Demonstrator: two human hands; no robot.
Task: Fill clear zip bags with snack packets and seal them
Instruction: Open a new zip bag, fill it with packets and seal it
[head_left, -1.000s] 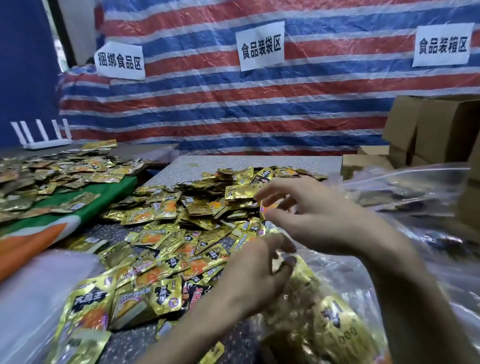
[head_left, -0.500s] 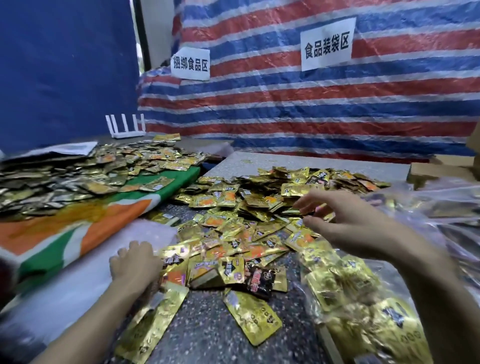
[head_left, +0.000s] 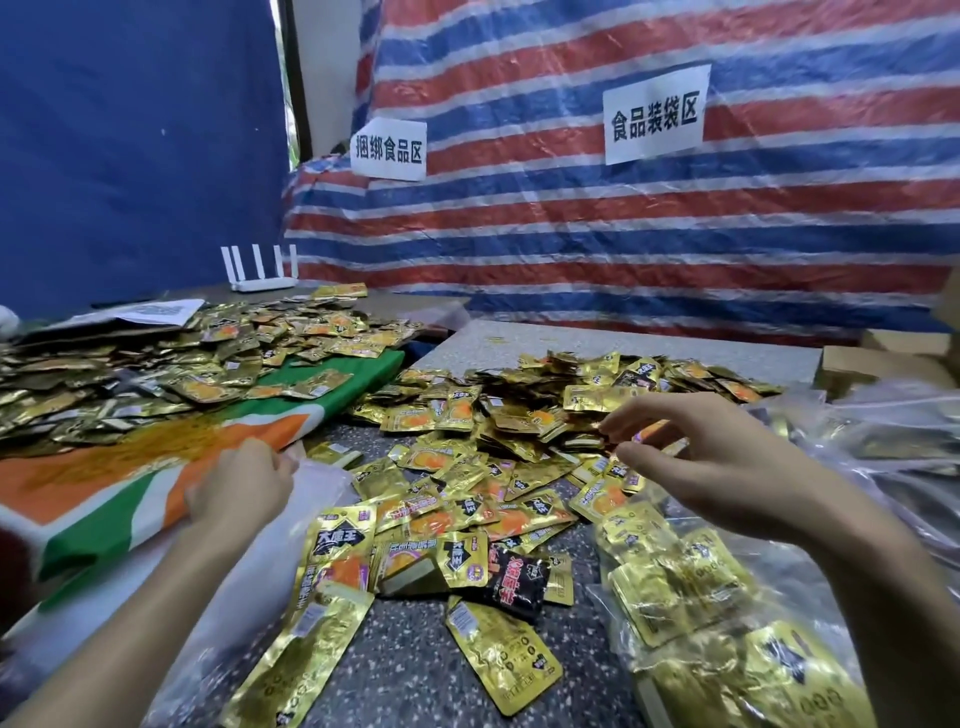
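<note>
Gold snack packets (head_left: 498, 441): heaped loose on the speckled table (head_left: 410, 670), mid-frame; more lie on the orange-green cloth (head_left: 130, 483) at left
Filled zip bag (head_left: 691, 587): lower right, stuffed with gold packets, beside the right forearm
Left hand (head_left: 239, 493): fingers curled onto the empty clear bags (head_left: 322, 480); grip cannot be told
Right hand (head_left: 717, 467): over the heap; fingers loosely spread, thumb and forefinger apart, holding nothing

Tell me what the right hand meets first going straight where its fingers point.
Probably the heap of gold snack packets just beyond the right hand's fingertips, leftward; height above them is unclear.
</note>
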